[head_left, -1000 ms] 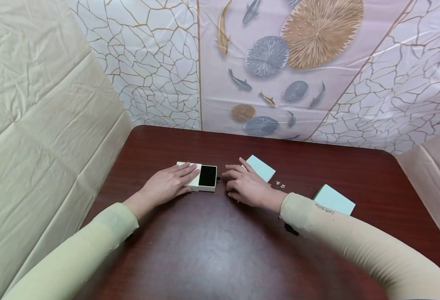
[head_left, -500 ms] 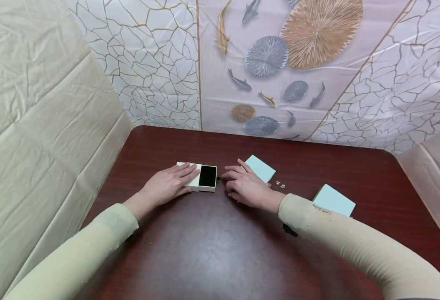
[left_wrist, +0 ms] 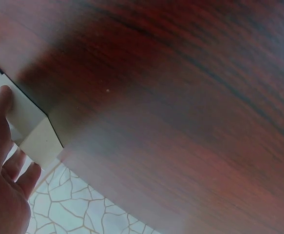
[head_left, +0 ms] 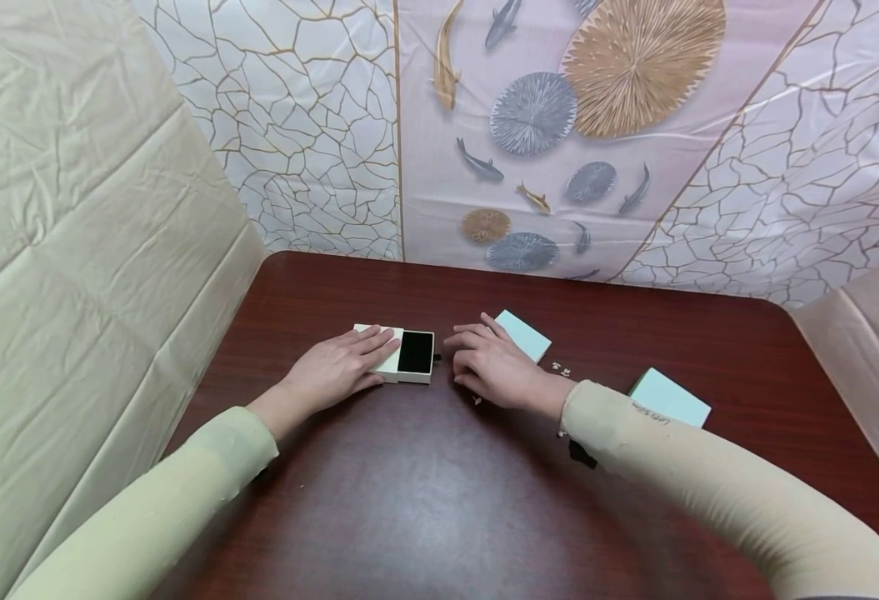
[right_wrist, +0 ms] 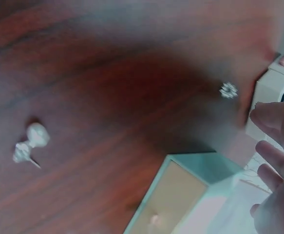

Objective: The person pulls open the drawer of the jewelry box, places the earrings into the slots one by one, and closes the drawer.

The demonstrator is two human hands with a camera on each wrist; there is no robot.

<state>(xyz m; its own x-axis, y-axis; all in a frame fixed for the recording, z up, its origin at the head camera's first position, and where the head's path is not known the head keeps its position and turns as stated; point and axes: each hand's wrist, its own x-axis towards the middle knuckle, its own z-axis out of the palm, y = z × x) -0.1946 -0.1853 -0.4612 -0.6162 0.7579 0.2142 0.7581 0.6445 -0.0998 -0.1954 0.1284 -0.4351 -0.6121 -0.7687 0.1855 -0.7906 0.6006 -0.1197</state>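
Note:
In the head view my left hand (head_left: 342, 364) grips the white sleeve of a small slide-out box (head_left: 388, 360), its fingers across the top. The left wrist view shows the thumb against the long side of the white sleeve (left_wrist: 27, 105). The box's drawer (head_left: 416, 352) is part-way out to the right, lined in black, with a short black pull tab (head_left: 437, 357). My right hand (head_left: 493, 362) hovers just right of that tab, fingers loosely bent and nothing visible in them. Below it lies a tiny silvery ornament (right_wrist: 228, 90). A pearl stud earring (right_wrist: 36, 136) lies farther off.
One mint box (head_left: 525, 335) sits behind my right hand; another mint box (head_left: 670, 398) stands beyond the right sleeve. Small pale jewellery pieces (head_left: 561, 369) lie between them. The dark red table (head_left: 409, 492) ends at a patterned cloth (head_left: 319, 150) at the back.
My right hand has shifted slightly up and away from me, so the tiny ornament below its fingers shows more. My left hand and the box have stayed in place.

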